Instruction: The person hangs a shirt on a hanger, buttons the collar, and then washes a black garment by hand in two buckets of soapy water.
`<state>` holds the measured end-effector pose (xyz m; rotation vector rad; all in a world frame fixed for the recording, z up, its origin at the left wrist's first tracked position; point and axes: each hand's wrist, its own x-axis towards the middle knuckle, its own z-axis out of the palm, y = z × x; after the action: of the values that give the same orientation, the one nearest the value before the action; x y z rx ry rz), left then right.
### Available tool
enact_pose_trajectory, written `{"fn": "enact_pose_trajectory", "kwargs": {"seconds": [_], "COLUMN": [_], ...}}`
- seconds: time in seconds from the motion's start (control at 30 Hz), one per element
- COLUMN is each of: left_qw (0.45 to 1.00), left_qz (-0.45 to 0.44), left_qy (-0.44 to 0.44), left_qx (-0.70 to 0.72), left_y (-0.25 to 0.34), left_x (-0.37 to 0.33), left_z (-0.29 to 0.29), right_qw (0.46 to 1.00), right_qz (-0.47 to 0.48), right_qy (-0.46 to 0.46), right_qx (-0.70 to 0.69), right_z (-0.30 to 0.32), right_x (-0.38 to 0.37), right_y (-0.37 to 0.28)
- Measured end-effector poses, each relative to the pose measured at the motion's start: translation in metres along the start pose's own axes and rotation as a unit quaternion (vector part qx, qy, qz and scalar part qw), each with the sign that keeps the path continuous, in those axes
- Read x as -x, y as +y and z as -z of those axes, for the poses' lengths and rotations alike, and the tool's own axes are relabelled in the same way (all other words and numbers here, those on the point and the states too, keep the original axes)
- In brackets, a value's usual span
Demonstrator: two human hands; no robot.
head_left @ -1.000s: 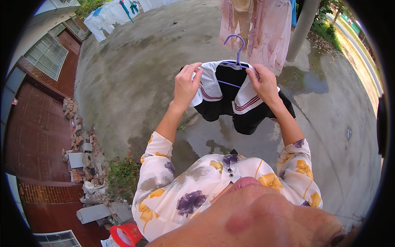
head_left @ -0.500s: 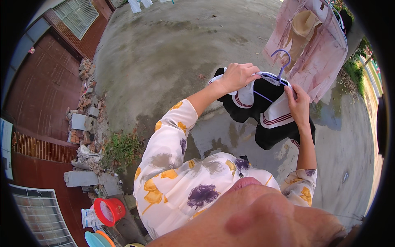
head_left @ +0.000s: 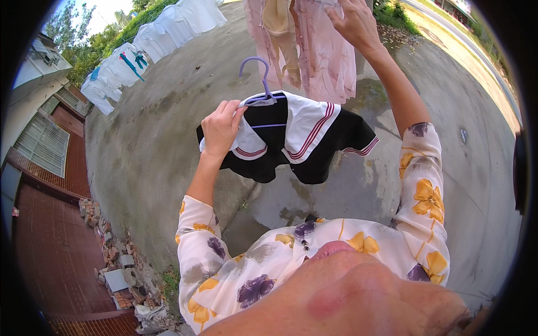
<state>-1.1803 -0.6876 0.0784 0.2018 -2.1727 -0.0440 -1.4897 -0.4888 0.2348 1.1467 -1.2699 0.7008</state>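
Observation:
A short black top (head_left: 322,143) with a white sailor collar and dark red stripes hangs on a purple hanger (head_left: 265,73). My left hand (head_left: 221,127) pinches its collar beside the hanger's neck, holding it in front of me. The hanger's hook stands free in the air. My right hand (head_left: 354,23) is raised at the upper edge of the view, against a hanging pink garment (head_left: 330,61). Its thumb and fingers are apart, some fingertips are cut off by the edge, and I see nothing gripped. A beige garment (head_left: 278,19) hangs in front of the pink one.
White shirts (head_left: 178,25) hang in a row at the far left, above the concrete yard (head_left: 162,112). Wet patches (head_left: 314,201) lie on the ground below me. Bricks and rubble (head_left: 124,267) line the brown doors at left. A road (head_left: 476,45) runs past at upper right.
My right hand has let go of the collar and risen to the pink garment. My left hand still grips the top, which has turned a little. The view has swung rightward and up.

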Motion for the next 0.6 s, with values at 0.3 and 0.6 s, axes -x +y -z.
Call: {"fn": "enact_pose_trajectory", "kwargs": {"seconds": [0.3, 0.6], "left_qw": [1.0, 0.998], "left_qz": [-0.005, 0.008], "left_qy": [0.004, 0.038], "left_qx": [-0.014, -0.043], "left_y": [0.005, 0.021], "left_x": [-0.009, -0.004], "left_z": [0.02, 0.02], "right_qw": [0.941, 0.917], "right_qz": [-0.224, -0.197], "right_qy": [-0.239, -0.327], "right_qx": [-0.082, -0.116], "right_z": [-0.061, -0.088], "right_x": [0.007, 0.005], "right_y": [0.023, 0.028]}}
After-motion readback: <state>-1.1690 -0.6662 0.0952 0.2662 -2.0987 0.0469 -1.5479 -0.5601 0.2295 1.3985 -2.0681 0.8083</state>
